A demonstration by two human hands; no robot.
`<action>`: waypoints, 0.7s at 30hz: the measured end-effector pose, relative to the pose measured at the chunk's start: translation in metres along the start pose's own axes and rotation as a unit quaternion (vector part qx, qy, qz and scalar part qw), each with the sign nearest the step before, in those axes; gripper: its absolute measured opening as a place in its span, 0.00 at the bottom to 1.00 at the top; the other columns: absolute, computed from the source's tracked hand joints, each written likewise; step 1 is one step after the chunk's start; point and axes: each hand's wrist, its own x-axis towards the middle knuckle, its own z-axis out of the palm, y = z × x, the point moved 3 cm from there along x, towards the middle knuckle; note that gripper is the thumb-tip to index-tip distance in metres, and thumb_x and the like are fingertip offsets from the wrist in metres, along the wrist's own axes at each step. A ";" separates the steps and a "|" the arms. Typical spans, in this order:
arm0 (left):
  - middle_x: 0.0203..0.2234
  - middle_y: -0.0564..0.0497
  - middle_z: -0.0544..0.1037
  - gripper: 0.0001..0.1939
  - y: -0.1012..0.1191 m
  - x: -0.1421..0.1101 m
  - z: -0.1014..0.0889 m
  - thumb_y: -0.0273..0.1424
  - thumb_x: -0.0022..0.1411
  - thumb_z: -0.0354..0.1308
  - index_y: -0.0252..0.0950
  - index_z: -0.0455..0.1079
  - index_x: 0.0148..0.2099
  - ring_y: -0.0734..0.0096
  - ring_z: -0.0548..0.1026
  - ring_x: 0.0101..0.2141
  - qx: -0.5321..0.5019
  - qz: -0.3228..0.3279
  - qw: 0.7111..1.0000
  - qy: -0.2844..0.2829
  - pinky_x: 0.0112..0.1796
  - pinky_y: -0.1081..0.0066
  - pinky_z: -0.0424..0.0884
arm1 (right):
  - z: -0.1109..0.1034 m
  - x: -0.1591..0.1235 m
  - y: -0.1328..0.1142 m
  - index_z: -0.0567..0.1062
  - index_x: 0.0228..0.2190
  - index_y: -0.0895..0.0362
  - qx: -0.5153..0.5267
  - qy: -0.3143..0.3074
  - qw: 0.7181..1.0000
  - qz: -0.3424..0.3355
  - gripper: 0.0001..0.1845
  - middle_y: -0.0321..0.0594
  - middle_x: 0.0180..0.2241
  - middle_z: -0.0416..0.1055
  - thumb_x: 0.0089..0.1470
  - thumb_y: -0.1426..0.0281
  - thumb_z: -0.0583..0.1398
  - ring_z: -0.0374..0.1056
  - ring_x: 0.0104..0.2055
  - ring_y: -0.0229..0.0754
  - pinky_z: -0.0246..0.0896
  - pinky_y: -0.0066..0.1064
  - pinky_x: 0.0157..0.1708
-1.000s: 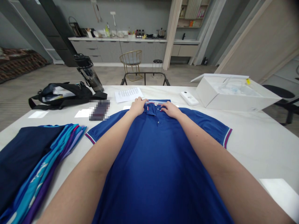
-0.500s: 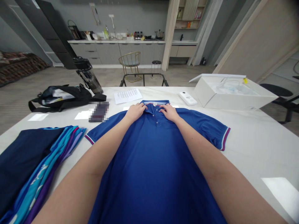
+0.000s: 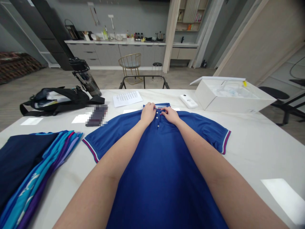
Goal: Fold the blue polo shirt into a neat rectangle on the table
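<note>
One blue, short-sleeved fabric polo shirt [image 3: 164, 152] lies spread beneath our hands. Left hand [image 3: 148, 113] and right hand [image 3: 170, 115], fingers partly curled, touch its collar [image 3: 164, 104] at either side; we cannot tell whether they pinch it.

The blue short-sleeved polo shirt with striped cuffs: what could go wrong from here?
The left hand and right hand work close together at the blue fabric collar, so uneven pulls might leave it crooked. One striped sleeve cuff lies beside the stack of dark and bright garments; a sideways tug could disturb that stack.
</note>
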 end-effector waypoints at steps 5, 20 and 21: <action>0.49 0.42 0.81 0.21 -0.004 -0.015 0.016 0.25 0.70 0.47 0.36 0.72 0.60 0.59 0.78 0.50 0.000 0.052 0.995 -0.082 0.54 0.63 0.71 | -0.003 0.001 -0.004 0.78 0.49 0.51 -0.022 -0.003 1.000 0.019 0.14 0.43 0.46 0.75 0.66 0.63 0.58 0.71 0.45 0.47 0.64 0.35 0.46; 0.74 0.50 0.50 0.33 -0.021 -0.024 0.031 0.49 0.75 0.36 0.42 0.51 0.75 0.59 0.49 0.72 0.060 0.052 0.978 -0.195 0.69 0.46 0.45 | 0.001 0.001 -0.012 0.67 0.62 0.54 0.073 0.014 0.997 0.004 0.29 0.41 0.43 0.78 0.60 0.73 0.57 0.73 0.43 0.45 0.67 0.40 0.51; 0.74 0.50 0.50 0.33 -0.021 -0.024 0.028 0.49 0.75 0.36 0.42 0.50 0.75 0.59 0.49 0.72 0.055 0.053 0.978 -0.195 0.69 0.47 0.45 | -0.003 -0.004 -0.010 0.68 0.61 0.55 0.093 0.019 0.995 -0.013 0.29 0.41 0.44 0.78 0.59 0.74 0.57 0.73 0.43 0.44 0.67 0.38 0.51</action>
